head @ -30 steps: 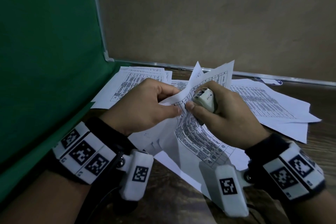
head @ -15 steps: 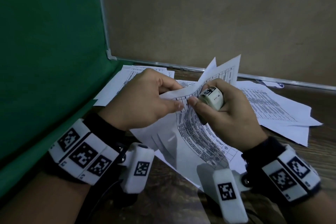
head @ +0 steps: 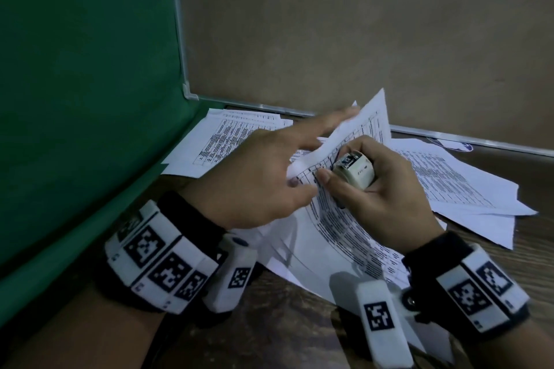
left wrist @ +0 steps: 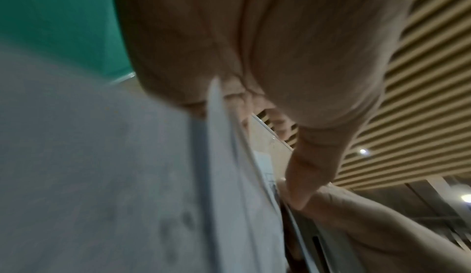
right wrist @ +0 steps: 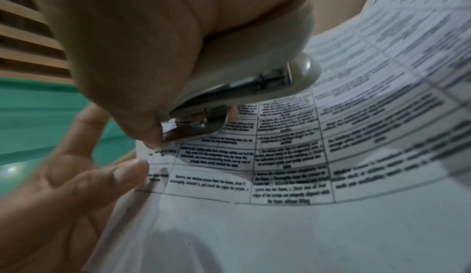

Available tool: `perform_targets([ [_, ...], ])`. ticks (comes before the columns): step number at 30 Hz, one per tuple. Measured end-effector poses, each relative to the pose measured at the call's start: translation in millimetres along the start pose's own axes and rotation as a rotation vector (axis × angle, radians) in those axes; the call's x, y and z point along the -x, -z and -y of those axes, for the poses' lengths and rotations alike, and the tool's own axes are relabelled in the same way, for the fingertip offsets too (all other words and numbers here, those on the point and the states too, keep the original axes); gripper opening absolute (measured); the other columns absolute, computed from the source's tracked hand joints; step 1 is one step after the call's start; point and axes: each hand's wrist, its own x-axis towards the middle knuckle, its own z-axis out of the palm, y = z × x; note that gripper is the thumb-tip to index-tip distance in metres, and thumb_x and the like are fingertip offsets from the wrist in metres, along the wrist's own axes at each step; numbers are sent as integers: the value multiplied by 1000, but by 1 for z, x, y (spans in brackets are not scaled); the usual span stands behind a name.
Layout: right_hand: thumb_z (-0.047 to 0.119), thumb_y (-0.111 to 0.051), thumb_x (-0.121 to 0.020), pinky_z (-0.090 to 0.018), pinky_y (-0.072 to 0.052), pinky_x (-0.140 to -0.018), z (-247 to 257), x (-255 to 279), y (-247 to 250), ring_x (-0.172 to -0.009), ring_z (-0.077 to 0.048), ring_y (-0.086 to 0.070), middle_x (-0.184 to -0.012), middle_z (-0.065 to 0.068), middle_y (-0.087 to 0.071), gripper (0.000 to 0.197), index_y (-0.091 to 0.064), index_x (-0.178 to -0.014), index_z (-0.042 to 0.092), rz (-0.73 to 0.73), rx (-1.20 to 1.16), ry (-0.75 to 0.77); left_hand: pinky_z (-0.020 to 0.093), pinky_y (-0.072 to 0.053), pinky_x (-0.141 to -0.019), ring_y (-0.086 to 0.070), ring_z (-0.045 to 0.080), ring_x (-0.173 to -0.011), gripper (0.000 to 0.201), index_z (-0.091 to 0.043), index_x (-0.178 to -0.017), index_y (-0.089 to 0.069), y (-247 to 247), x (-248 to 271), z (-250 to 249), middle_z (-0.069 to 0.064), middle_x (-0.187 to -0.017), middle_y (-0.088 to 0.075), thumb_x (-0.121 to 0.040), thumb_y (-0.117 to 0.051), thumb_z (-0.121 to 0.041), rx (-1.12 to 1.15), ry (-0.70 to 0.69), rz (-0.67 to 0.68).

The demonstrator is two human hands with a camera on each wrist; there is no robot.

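My right hand (head: 380,198) grips a small off-white stapler (head: 355,169), nose pointing left at the corner of a printed table sheet (head: 338,219) that curls up off the desk. In the right wrist view the stapler (right wrist: 242,75) lies just in front of the sheet (right wrist: 318,152); whether paper is in its mouth I cannot tell. My left hand (head: 263,174) has its fingers stretched straight behind the sheet's upper part, and its thumb (right wrist: 127,173) touches the sheet's left edge near the right thumb. The left wrist view is blurred, showing palm (left wrist: 293,55) and paper edges (left wrist: 229,166).
More printed sheets lie on the dark wooden desk (head: 269,326), a stack at the back left (head: 233,135) and a spread at the right (head: 455,186). A green board (head: 75,99) rises on the left; a brown wall panel (head: 359,24) with metal trim stands behind.
My left hand's fingers, curled round the sheets before, have straightened out behind the paper. The right hand and stapler stay at the same corner. The view has shifted slightly.
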Motion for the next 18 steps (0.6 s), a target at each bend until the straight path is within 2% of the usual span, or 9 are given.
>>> perform_targets([
  [2, 37, -81, -87, -40, -49, -53, 0, 0, 2, -57, -17, -60, -68, 6, -65, 23, -62, -90, 24, -14, 59, 21, 7, -45, -98, -58, -17, -118, 73, -40, -148, -54, -3, -2, 2, -18, -142, -63, -86, -72, -5, -33, -73, -5],
  [4, 35, -82, -87, -35, -46, -53, 1, 0, 4, -57, -13, -57, -68, 7, -64, 24, -62, -90, 22, -24, 96, 40, 10, -47, -100, -64, -12, -112, 61, -31, -140, -64, -4, -4, 6, -15, -138, -66, -86, -73, -6, -51, -36, -34],
  [6, 37, -82, -87, -37, -47, -51, 3, 0, 4, -57, -16, -56, -67, 2, -63, 28, -59, -87, 21, -34, 124, 54, 9, -49, -96, -68, -8, -107, 55, -30, -136, -68, -5, -5, 8, -14, -136, -67, -86, -76, -10, -47, 31, -57],
  [8, 38, -82, -86, -34, -46, -51, 5, 1, 2, -56, -16, -55, -66, 1, -62, 29, -58, -85, 20, -47, 162, 70, 3, -45, -92, -65, -11, -109, 52, -32, -134, -69, -5, -4, 9, -16, -136, -66, -86, -77, -13, -34, 76, -73],
  [10, 38, -82, -86, -30, -44, -50, 7, 1, 1, -56, -15, -54, -65, 1, -61, 30, -58, -84, 20, -62, 182, 77, 6, -45, -100, -60, -11, -118, 51, -32, -134, -69, -6, -4, 9, -17, -137, -65, -87, -77, -15, -42, 95, -85],
  [12, 37, -82, -86, -31, -44, -50, 7, 1, 1, -56, -15, -53, -64, 2, -61, 30, -58, -84, 19, -70, 196, 80, 12, -44, -107, -57, -9, -125, 51, -33, -134, -69, -6, -4, 9, -18, -137, -65, -87, -77, -16, -49, 111, -96],
  [16, 35, -83, -86, -36, -44, -51, 4, 1, 1, -56, -16, -52, -64, 2, -59, 31, -58, -84, 18, -78, 212, 101, 15, -44, -109, -56, -7, -128, 51, -35, -135, -68, -8, -4, 11, -19, -137, -65, -88, -77, -17, -36, 147, -94],
  [18, 35, -83, -86, -36, -44, -51, 4, 1, 1, -56, -16, -51, -63, 4, -59, 31, -58, -85, 18, -78, 213, 101, 13, -43, -108, -55, -7, -129, 51, -35, -135, -67, -8, -5, 12, -20, -138, -64, -88, -77, -17, -32, 153, -92],
])
